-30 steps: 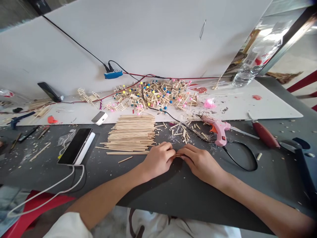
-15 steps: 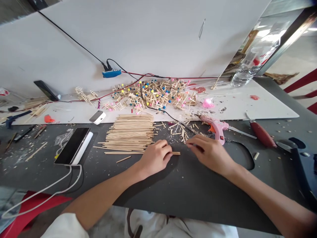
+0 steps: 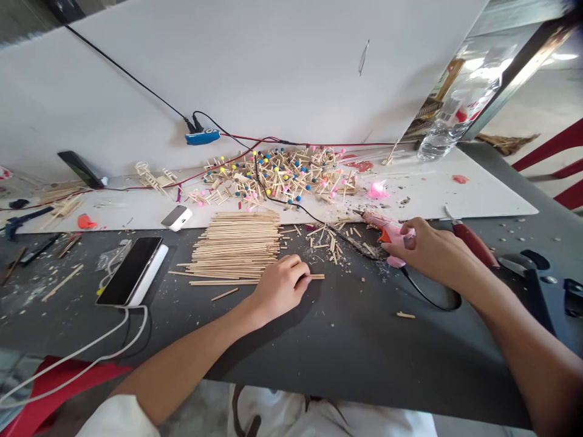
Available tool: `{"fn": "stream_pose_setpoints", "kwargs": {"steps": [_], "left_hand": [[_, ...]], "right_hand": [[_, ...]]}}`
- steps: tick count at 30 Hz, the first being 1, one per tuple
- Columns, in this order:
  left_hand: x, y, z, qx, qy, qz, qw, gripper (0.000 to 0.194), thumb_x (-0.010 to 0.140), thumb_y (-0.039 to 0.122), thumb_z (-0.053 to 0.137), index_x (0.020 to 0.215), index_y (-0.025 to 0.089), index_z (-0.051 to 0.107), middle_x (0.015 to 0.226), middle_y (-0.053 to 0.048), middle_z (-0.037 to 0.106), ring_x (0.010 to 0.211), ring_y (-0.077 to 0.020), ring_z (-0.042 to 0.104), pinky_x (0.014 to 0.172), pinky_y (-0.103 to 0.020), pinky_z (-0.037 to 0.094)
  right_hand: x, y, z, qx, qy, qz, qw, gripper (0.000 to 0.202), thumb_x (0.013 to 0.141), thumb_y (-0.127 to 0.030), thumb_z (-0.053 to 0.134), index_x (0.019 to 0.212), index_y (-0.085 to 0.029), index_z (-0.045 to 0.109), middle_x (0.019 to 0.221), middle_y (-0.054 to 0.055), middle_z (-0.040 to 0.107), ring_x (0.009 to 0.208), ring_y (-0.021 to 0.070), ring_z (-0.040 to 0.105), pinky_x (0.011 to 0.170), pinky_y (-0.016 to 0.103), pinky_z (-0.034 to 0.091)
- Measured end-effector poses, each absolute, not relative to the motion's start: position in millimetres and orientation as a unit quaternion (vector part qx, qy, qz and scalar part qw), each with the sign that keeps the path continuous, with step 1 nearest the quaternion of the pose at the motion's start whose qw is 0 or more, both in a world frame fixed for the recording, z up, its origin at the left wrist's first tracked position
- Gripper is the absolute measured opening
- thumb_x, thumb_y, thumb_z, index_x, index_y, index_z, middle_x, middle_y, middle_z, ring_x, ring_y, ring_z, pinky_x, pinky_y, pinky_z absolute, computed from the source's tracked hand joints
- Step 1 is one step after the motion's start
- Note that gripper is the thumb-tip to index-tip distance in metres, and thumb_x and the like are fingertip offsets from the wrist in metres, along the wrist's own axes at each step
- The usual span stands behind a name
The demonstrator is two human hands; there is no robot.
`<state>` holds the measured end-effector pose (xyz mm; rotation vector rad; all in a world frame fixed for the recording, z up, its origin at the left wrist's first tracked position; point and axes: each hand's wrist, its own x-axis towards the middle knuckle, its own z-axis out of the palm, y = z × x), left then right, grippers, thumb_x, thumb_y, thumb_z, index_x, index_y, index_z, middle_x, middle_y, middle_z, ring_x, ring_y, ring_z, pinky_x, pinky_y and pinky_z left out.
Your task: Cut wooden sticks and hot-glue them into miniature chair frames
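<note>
My left hand [image 3: 281, 284] is closed over thin wooden sticks [image 3: 223, 283] lying on the dark table, their right ends poking out past my fingers. Just behind it lies a flat stack of many similar sticks [image 3: 237, 243]. My right hand [image 3: 421, 246] is at the pink glue gun [image 3: 387, 227], with thumb and fingers around its handle. The gun lies on its side, nozzle to the left, near short cut stick pieces [image 3: 334, 246]. One small stick piece [image 3: 405, 315] lies in front of my right hand.
A heap of small stick pieces with coloured balls [image 3: 282, 173] covers part of the white board [image 3: 487, 197]. A phone [image 3: 130, 271] on a white block lies left. Red-handled tool [image 3: 473, 244], dark cutters [image 3: 544, 291] and a bottle [image 3: 449, 124] stand or lie right. A black cord crosses the middle.
My right hand has moved right, from beside the cut pieces onto the glue gun's handle. A small stick piece now shows on the table below it. My left hand keeps its place on the sticks.
</note>
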<state>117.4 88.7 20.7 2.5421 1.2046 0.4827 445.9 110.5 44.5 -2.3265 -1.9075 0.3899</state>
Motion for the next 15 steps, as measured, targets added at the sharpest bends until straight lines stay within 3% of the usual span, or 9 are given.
{"fn": "stream_pose_setpoints", "kwargs": {"steps": [5,11,15], "left_hand": [[118,88,21,0.881,0.417,0.167,0.146,0.014,0.099,0.021,0.056,0.091,0.018,0.066,0.092,-0.005,0.067,0.087,-0.0170,0.066,0.075,-0.029,0.051],[118,88,23,0.881,0.419,0.167,0.144,0.016,0.099,0.020,0.055,0.090,0.017,0.068,0.092,-0.006,0.068,0.084,-0.0169,0.066,0.073,-0.028,0.051],[118,88,22,0.883,0.414,0.172,0.141,0.017,0.099,0.019,0.054,0.090,0.017,0.068,0.091,-0.006,0.068,0.084,-0.0172,0.066,0.074,-0.029,0.051]], "right_hand": [[444,110,54,-0.795,-0.584,0.115,0.121,0.030,0.081,-0.043,0.064,0.101,-0.024,0.052,0.086,0.009,0.074,0.071,0.0243,0.061,0.067,0.033,0.036],[444,107,68,-0.802,-0.532,0.144,0.229,0.027,0.081,-0.038,0.067,0.099,-0.025,0.054,0.080,0.006,0.075,0.075,0.0214,0.063,0.072,0.032,0.039],[438,102,70,-0.771,-0.517,0.201,0.312,0.023,0.083,-0.041,0.070,0.095,-0.023,0.061,0.074,0.005,0.074,0.063,0.0164,0.062,0.060,0.028,0.039]]}}
